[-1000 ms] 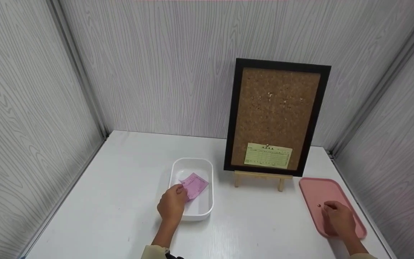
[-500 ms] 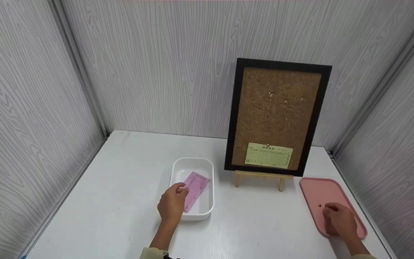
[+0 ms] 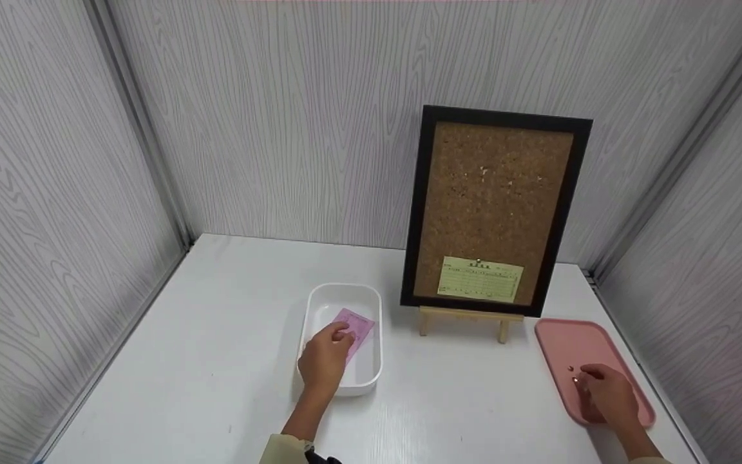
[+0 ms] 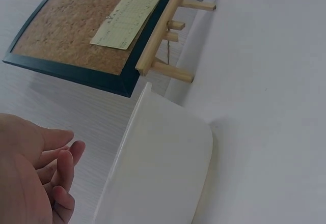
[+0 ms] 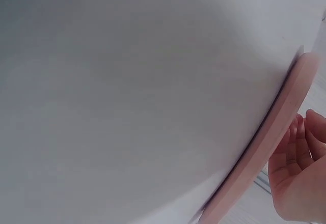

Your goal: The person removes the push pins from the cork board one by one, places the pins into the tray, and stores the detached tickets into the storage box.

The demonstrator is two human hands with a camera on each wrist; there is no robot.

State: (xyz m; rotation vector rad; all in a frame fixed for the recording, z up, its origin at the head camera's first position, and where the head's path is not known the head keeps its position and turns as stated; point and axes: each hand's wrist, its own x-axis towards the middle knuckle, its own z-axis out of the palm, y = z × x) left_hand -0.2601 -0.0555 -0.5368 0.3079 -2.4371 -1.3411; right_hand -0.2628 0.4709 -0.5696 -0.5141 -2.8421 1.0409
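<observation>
In the head view my left hand [image 3: 326, 361] hovers over a pink printed slip [image 3: 363, 327] lying in a white plastic tray [image 3: 368, 366]. The left wrist view has this hand beside the tray wall [image 4: 163, 158], fingers loosely curled and nothing visible between them. On the right, my right hand [image 3: 610, 392] is over a pink tray [image 3: 577, 335], fingers bent. Two small shiny tacks, one [image 3: 570, 368] and another [image 3: 575, 379], lie close to its fingertips. The pink tray's rim partly hides those fingers in the right wrist view.
A black-framed corkboard [image 3: 493, 206] stands on a small wooden easel [image 3: 467, 314] at the back right. A yellow-green printed slip [image 3: 480, 280] is pinned low on it. Grey wood-patterned walls [image 3: 281, 129] enclose the white table [image 3: 216, 361].
My left hand has let go of the pink slip, which fell flat in the white tray, then moved right over it. A second tack has come into sight by my right fingertips.
</observation>
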